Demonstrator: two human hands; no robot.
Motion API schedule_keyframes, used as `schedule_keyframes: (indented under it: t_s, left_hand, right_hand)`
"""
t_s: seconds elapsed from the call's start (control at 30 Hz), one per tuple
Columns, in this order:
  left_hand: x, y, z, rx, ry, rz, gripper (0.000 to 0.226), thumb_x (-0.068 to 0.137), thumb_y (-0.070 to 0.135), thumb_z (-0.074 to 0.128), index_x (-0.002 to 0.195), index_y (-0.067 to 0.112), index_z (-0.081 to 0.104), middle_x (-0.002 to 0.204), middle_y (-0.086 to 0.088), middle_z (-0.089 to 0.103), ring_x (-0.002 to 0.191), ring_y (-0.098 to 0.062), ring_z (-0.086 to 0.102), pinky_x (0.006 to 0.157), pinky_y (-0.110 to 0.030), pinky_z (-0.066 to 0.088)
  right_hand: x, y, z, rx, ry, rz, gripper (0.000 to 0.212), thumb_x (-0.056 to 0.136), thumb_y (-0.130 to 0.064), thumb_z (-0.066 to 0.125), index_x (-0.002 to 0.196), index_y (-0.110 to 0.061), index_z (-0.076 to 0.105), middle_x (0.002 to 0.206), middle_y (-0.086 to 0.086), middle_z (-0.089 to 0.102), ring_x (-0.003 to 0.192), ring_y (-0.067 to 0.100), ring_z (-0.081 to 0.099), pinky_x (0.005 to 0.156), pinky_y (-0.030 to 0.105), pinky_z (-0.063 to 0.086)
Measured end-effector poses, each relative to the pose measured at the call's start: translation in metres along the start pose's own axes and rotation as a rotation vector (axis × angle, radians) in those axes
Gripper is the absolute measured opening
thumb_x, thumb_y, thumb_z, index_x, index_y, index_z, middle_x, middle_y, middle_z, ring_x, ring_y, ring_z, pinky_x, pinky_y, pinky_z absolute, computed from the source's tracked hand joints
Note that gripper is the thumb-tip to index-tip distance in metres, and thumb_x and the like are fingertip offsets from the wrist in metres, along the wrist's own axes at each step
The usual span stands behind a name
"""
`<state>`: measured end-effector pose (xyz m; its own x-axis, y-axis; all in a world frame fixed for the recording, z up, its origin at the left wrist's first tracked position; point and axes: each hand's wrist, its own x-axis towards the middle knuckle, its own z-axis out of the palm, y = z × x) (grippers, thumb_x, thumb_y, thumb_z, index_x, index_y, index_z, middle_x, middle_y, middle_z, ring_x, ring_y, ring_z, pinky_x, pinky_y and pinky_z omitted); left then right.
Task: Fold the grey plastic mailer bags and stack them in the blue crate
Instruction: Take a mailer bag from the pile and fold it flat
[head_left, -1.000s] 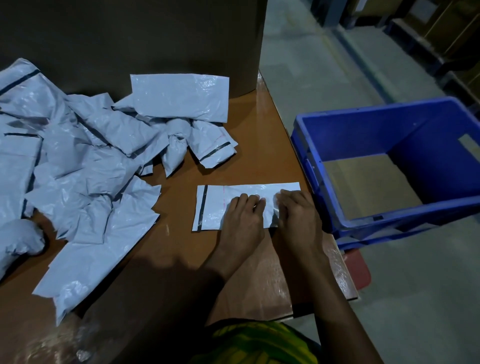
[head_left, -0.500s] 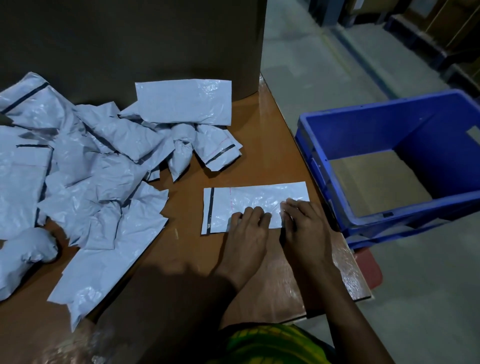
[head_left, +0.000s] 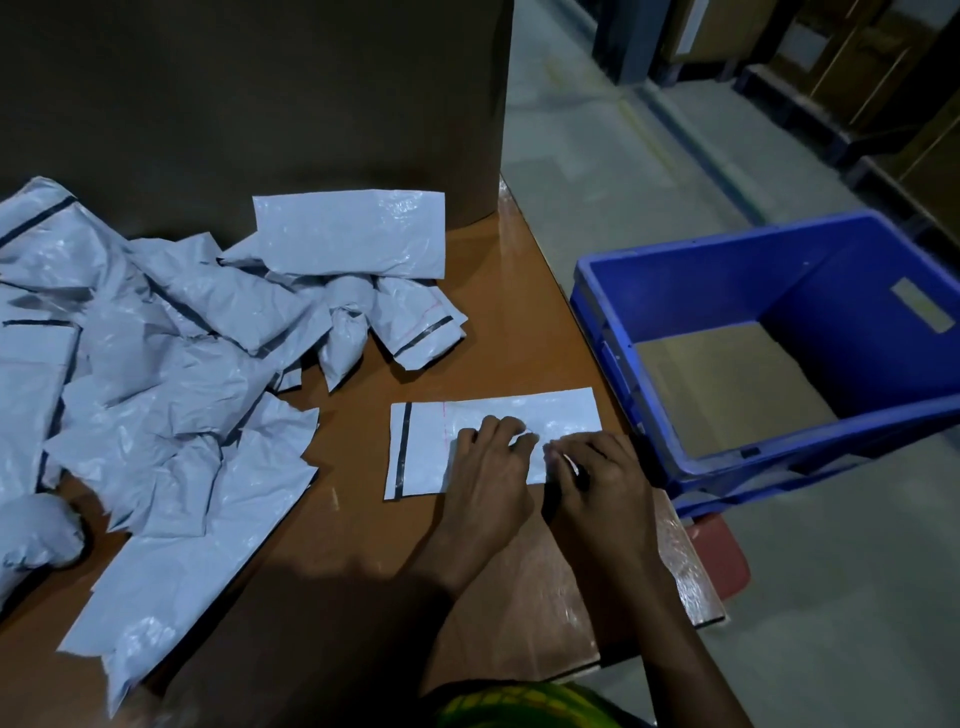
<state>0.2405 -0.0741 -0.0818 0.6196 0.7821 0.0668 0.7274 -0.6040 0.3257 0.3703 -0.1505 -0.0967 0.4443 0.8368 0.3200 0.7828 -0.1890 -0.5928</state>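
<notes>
Head view: at far left, a pile (head_left: 156, 364) of crumpled grey bags sprawls over the brown table (head_left: 519, 322), backed by a tall cardboard box (head_left: 260, 104). One flatter bag (head_left: 353, 234) sits at the pile's far side, against the foot of the box.

At centre, a single mailer (head_left: 519, 410) lies flat on the table, apart from the pile and near the right edge, with a black strip (head_left: 402, 449) across its left end. Your left hand (head_left: 488, 478) is on its near half, fingers bent and tips down on the plastic. Whether they grip it or only press cannot be told. Just beside it, your right hand (head_left: 602, 483) has its fingers curled and pinches the mailer at its near edge, with a sliver of pale plastic showing between them. Both forearms reach in from the bottom of the frame over a plastic-wrapped board (head_left: 691, 582) at the table's near right corner.

To the right, the blue crate (head_left: 675, 291) stands just beside the table's right edge, lower than the tabletop, its top open and a cardboard liner (head_left: 727, 384) on its bottom. A red object (head_left: 722, 551) shows below the table corner, in front of the crate. Behind, at far right, dark shelving with cartons lines the grey floor.
</notes>
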Motion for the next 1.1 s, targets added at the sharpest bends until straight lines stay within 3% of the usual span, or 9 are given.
schedule_keyframes:
  t_s: [0.13,0.23,0.33,0.47,0.53,0.6,0.7,0.9,1.1]
  left_hand:
    - [0.004,-0.002,0.002,0.041,-0.050,0.029,0.058,0.088,0.025,0.072,0.144,0.019,0.057,0.151,-0.004,0.050,0.138,-0.025,0.044,0.113,-0.044,0.033]
    - [0.000,-0.003,0.003,0.017,-0.042,0.005,0.057,0.086,0.025,0.076,0.140,0.020,0.061,0.147,-0.004,0.056,0.135,-0.025,0.049,0.113,-0.045,0.037]
    - [-0.006,-0.013,0.013,-0.107,0.051,-0.014,0.050,0.083,0.016,0.080,0.131,0.021,0.070,0.138,-0.002,0.065,0.128,-0.025,0.057,0.109,-0.048,0.045]
    - [-0.004,-0.034,0.016,-0.235,0.223,0.067,0.032,0.091,0.007,0.064,0.119,0.017,0.077,0.129,-0.001,0.071,0.119,-0.022,0.062,0.107,-0.046,0.048]
    - [0.000,-0.041,0.017,-0.164,0.321,0.085,0.036,0.103,0.021,0.046,0.128,0.015,0.072,0.139,-0.005,0.065,0.131,-0.027,0.057,0.116,-0.043,0.035]
    - [0.003,-0.045,0.020,0.028,0.274,0.054,0.050,0.109,0.038,0.033,0.150,0.017,0.052,0.162,-0.007,0.041,0.153,-0.031,0.030,0.126,-0.050,0.017]
    - [0.000,-0.047,0.029,0.210,0.177,-0.016,0.060,0.110,0.047,0.031,0.164,0.024,0.020,0.173,-0.003,0.009,0.159,-0.032,0.002,0.124,-0.066,0.006]
    - [0.003,-0.047,0.032,0.271,0.108,-0.079,0.060,0.109,0.053,0.016,0.165,0.035,0.004,0.173,0.000,-0.003,0.158,-0.037,-0.006,0.119,-0.072,0.006]
    - [0.006,-0.046,0.032,0.240,0.081,-0.090,0.061,0.108,0.056,0.016,0.164,0.038,0.002,0.173,0.001,-0.004,0.158,-0.038,-0.006,0.118,-0.072,0.005]
  right_hand:
    - [0.029,0.005,0.003,-0.010,-0.040,-0.024,0.026,0.099,-0.014,0.065,0.124,-0.011,0.073,0.134,0.003,0.066,0.127,0.017,0.054,0.105,0.032,0.047]
    - [0.041,0.011,0.018,-0.089,-0.225,-0.031,0.043,0.108,-0.024,0.053,0.150,-0.012,0.052,0.161,0.003,0.042,0.155,0.021,0.025,0.125,0.033,0.018]
    - [0.035,0.013,0.029,-0.228,-0.253,-0.076,0.053,0.114,-0.037,0.029,0.162,-0.016,0.029,0.170,-0.001,0.020,0.159,0.014,0.000,0.125,0.024,-0.004]
    - [0.034,0.015,0.032,-0.295,-0.244,-0.114,0.055,0.113,-0.037,0.023,0.163,-0.015,0.023,0.172,0.000,0.015,0.160,0.016,-0.001,0.129,0.034,0.006]
    - [0.035,0.016,0.032,-0.312,-0.253,-0.105,0.056,0.113,-0.037,0.023,0.164,-0.015,0.022,0.172,0.000,0.013,0.160,0.016,-0.002,0.129,0.034,0.005]
    - [0.035,0.017,0.033,-0.324,-0.261,-0.104,0.057,0.112,-0.038,0.023,0.164,-0.015,0.020,0.172,0.000,0.011,0.160,0.016,-0.004,0.129,0.032,0.002]
    - [0.034,0.017,0.032,-0.324,-0.272,-0.094,0.057,0.112,-0.039,0.022,0.164,-0.016,0.020,0.172,0.000,0.011,0.160,0.016,-0.004,0.129,0.034,0.004]
    - [0.035,0.017,0.033,-0.320,-0.273,-0.089,0.057,0.112,-0.038,0.023,0.164,-0.016,0.021,0.172,0.000,0.013,0.160,0.016,-0.002,0.129,0.035,0.006]
    - [0.034,0.015,0.035,-0.338,-0.275,-0.083,0.058,0.111,-0.039,0.022,0.164,-0.015,0.023,0.172,0.001,0.014,0.160,0.017,-0.001,0.129,0.037,0.007]
